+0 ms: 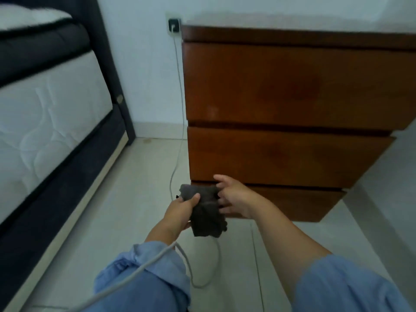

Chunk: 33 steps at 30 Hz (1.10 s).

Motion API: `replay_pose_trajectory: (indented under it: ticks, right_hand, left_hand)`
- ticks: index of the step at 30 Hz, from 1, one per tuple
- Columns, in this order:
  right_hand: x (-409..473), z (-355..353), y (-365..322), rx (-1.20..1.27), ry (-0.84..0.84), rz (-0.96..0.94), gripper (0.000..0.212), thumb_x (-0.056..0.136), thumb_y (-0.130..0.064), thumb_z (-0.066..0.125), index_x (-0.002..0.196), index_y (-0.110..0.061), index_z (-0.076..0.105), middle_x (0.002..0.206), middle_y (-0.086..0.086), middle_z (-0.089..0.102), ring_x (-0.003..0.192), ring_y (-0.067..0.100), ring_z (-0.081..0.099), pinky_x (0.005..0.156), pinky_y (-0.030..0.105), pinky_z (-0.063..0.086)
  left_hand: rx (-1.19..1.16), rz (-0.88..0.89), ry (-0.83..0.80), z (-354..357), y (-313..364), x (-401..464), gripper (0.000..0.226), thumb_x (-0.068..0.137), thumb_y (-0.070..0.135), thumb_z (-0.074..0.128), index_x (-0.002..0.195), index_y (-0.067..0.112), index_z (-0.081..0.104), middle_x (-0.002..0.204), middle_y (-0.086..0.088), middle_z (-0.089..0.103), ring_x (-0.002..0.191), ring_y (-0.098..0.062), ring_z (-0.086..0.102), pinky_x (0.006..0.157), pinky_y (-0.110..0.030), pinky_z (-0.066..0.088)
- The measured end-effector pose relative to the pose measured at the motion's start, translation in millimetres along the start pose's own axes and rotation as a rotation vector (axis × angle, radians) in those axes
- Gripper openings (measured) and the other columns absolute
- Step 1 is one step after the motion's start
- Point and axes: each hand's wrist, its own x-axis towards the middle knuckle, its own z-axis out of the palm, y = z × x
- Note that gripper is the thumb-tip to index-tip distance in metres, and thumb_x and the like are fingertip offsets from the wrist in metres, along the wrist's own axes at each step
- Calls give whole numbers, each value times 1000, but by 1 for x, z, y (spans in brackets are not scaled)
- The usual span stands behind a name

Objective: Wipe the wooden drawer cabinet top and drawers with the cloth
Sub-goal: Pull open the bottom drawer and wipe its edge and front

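A reddish-brown wooden drawer cabinet (292, 86) stands against the wall, showing three drawer fronts, all closed; its top is seen edge-on only. A dark grey cloth (206, 212) hangs crumpled in front of the lowest drawer. My left hand (180, 210) grips the cloth's left side with thumb on top. My right hand (234, 194) pinches the cloth's right edge, fingers spread, close to the bottom drawer front. Both forearms wear rolled light-blue sleeves.
A bed with a white mattress (45, 122) and dark frame (67, 188) fills the left. A wall socket (174, 24) holds a plug; its grey cable (177, 136) runs down the wall, across the tiled floor and under my left arm.
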Motion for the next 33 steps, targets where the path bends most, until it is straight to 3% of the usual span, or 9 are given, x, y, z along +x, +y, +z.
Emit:
replay_pose_trajectory:
  ticks: [3,5,8,12,17,22,25,28,33]
  right_hand:
    - [-37,-31,-6,-131,135,33,56,97,-42,45,147,-28,25,149,3,38,125,26,48,98,43,43]
    - [-64,-50,-8,-160,141,97,75,87,-68,38,148,-24,27,149,2,39,130,26,43,103,47,35]
    - [-107,-77,-14,-38,96,46,93,75,-83,31,147,-25,29,152,0,35,140,27,31,112,53,19]
    - [-142,-100,-28,187,125,-143,79,79,-72,48,142,-24,39,145,2,44,135,26,38,117,54,13]
    - [-186,-144,-61,272,279,-395,52,91,-38,57,139,-22,44,142,0,47,129,24,45,113,47,32]
    - [-212,-185,-105,277,299,-554,36,96,-30,52,131,-23,50,129,3,57,115,23,56,97,41,48]
    - [-221,-211,-135,252,299,-580,30,98,-31,48,127,-24,52,121,3,61,106,20,60,81,34,53]
    - [-221,-243,-161,161,349,-595,28,99,-28,45,127,-24,51,120,3,61,104,19,59,75,31,49]
    - [-217,-297,-219,118,509,-695,25,99,-14,44,122,-23,49,114,5,59,97,19,59,71,32,50]
  left_hand:
    - [-19,82,-59,18,28,-38,36,94,24,56,125,7,49,126,-14,59,115,-32,55,93,-39,43]
    - [-8,117,-113,31,48,-60,34,93,23,57,122,7,50,125,-16,59,110,-33,56,99,-43,43]
    - [-6,180,-194,56,80,-99,41,92,24,59,127,6,48,124,-18,59,111,-34,56,103,-45,42]
    - [28,219,-270,83,109,-135,44,92,29,59,127,5,48,124,-15,59,110,-31,57,98,-41,44]
    - [175,454,-166,111,147,-168,54,88,28,65,134,12,41,128,-10,54,106,-24,56,97,-41,46]
    - [78,618,-232,142,201,-197,66,88,20,65,142,26,26,129,-7,48,105,-23,53,90,-39,49]
    - [165,669,-279,162,235,-201,56,85,30,68,134,26,41,132,-5,52,112,-25,56,90,-41,52]
    - [207,774,-282,182,269,-198,48,87,18,67,132,18,49,125,-4,58,110,-22,59,75,-25,54]
    - [333,1048,-195,225,333,-183,51,86,-1,58,129,26,50,123,-5,57,108,-24,57,92,-42,53]
